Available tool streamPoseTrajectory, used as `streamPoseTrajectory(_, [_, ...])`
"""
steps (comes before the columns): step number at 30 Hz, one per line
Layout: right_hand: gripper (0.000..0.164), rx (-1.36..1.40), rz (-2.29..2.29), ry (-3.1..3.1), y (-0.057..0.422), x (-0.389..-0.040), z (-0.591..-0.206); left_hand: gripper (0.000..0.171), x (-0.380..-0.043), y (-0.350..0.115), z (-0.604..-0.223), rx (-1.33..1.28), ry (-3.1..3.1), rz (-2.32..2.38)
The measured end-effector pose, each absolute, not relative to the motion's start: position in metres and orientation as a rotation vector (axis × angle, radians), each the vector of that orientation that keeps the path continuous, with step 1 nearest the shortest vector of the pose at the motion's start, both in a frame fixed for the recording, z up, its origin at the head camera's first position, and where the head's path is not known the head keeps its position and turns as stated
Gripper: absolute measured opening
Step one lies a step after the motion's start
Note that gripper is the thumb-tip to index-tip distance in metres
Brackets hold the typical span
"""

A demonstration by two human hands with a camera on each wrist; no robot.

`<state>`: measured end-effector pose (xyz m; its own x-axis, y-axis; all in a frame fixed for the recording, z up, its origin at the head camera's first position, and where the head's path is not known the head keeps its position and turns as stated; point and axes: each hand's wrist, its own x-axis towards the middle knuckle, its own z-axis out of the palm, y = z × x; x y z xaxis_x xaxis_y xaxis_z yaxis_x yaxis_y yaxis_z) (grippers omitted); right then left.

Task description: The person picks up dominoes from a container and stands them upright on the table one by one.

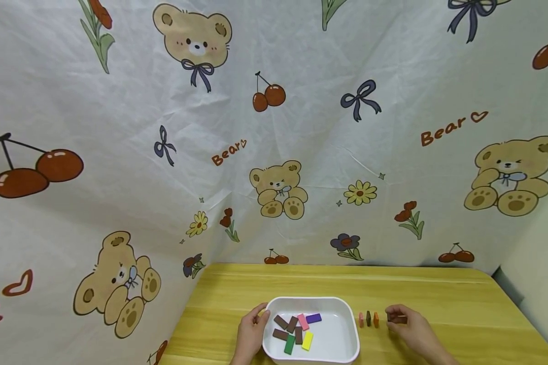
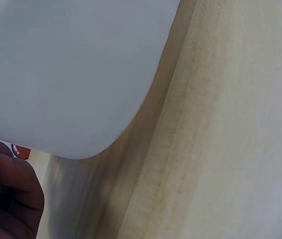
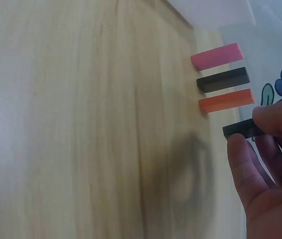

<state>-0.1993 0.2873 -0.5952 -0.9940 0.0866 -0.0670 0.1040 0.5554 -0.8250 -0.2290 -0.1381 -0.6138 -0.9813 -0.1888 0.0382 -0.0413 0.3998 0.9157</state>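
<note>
A white plastic tub (image 1: 333, 350) stands on the table, and my left hand (image 1: 251, 332) grips its left side by the rim. In the left wrist view the fingers (image 2: 16, 174) are curled at the tub's edge. To the right of the tub, my right hand (image 1: 413, 329) pinches a dark brown domino block (image 3: 239, 129) between thumb and fingers, just above the table. Left of that hand, a pink domino (image 3: 218, 56), a dark domino (image 3: 224, 79) and an orange domino (image 3: 226, 101) stand upright in a spaced row.
Inside the tub lie several loose dominoes: brown, a pink one (image 1: 303, 322), a purple one (image 1: 314, 318), a green one (image 1: 289, 344) and a yellow one (image 1: 307, 340). A cloth (image 1: 301, 132) printed with bears hangs behind the wooden table (image 1: 475, 309).
</note>
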Motion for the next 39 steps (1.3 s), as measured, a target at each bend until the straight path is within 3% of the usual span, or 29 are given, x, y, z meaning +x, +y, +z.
streamPoseTrajectory(25, [0.031, 0.190, -1.507, 2.733, 0.278, -0.207, -0.617, 0.031, -0.231, -0.138, -0.616, 0.181, -2.494, -1.656])
streamPoseTrajectory(34, [0.050, 0.186, -1.527, 2.718, 0.282, -0.201, -0.617, 0.030, -0.231, -0.138, -0.617, 0.202, -2.504, -1.654])
streamPoseTrajectory(39, [0.049, 0.093, -1.427, 2.871, 0.283, -0.196, -0.612, 0.030, -0.230, -0.138, -0.617, 0.191, -2.498, -1.643])
